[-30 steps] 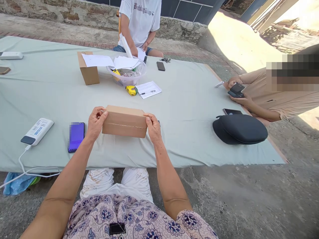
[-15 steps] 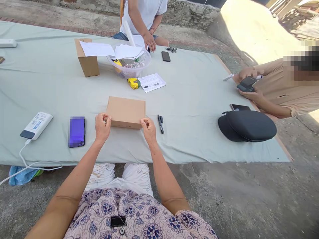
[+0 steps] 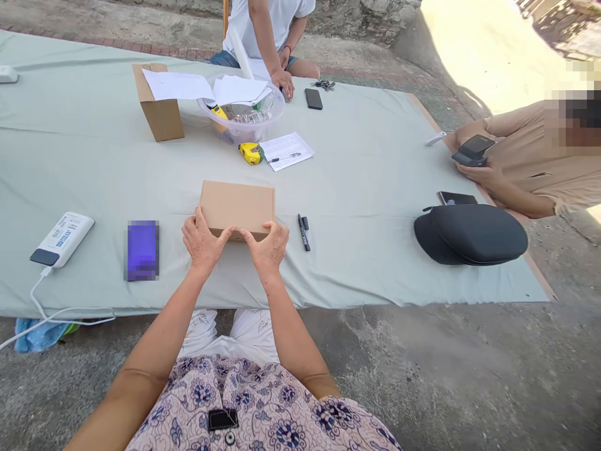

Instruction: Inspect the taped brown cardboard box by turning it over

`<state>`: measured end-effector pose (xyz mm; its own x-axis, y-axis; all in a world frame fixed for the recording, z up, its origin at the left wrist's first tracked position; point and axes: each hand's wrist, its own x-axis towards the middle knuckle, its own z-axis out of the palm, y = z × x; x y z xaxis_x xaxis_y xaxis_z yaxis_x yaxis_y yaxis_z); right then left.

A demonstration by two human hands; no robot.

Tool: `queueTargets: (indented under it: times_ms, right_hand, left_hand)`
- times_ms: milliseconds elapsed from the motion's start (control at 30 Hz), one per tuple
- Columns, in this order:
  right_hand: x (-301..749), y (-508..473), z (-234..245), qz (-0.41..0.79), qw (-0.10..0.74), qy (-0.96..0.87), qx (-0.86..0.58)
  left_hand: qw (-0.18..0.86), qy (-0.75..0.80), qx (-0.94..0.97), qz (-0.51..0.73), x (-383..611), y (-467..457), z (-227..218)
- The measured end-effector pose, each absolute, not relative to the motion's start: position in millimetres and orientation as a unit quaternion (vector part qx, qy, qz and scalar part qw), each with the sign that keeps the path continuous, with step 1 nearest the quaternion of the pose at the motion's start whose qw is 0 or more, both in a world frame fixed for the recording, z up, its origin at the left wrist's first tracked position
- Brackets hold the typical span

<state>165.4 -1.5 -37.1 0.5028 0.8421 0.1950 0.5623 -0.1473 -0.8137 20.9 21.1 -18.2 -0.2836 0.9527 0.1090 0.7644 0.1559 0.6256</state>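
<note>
A flat brown cardboard box [image 3: 237, 204] lies closed on the pale green cloth [image 3: 366, 188] in front of me. My left hand [image 3: 203, 241] rests against its near left edge, fingers stretched over the front. My right hand [image 3: 269, 245] presses the near right edge the same way, thumbs almost meeting at the middle. Neither hand grips anything. A black marker [image 3: 303, 231] lies just right of the box.
Left of me lie a purple phone [image 3: 142, 248] and a white power bank [image 3: 62, 238] with a cable. A black cap [image 3: 471, 233] sits right. Further back stand an open cardboard box [image 3: 158, 109], a clear bowl [image 3: 243, 113], a yellow tape measure [image 3: 251, 153], papers. Two other people sit nearby.
The box was held up in both hands, then set flat on the cloth. My hands slid from its side corners to the middle of its near edge.
</note>
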Motion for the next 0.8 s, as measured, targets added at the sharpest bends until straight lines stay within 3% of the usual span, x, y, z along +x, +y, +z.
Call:
queueTargets:
  times_ms: [433,800]
  right_hand:
    - [193.5,-9.4,-57.0,0.206,0.534,-0.497,-0.652]
    - [189.6,-17.3,-56.3,0.215,0.550,-0.482,-0.647]
  left_hand:
    - [0.128,0.729,0.592,0.320,16.9,25.2,-31.3]
    - [0.121,0.706,0.604,0.350,12.3,14.8,-38.7]
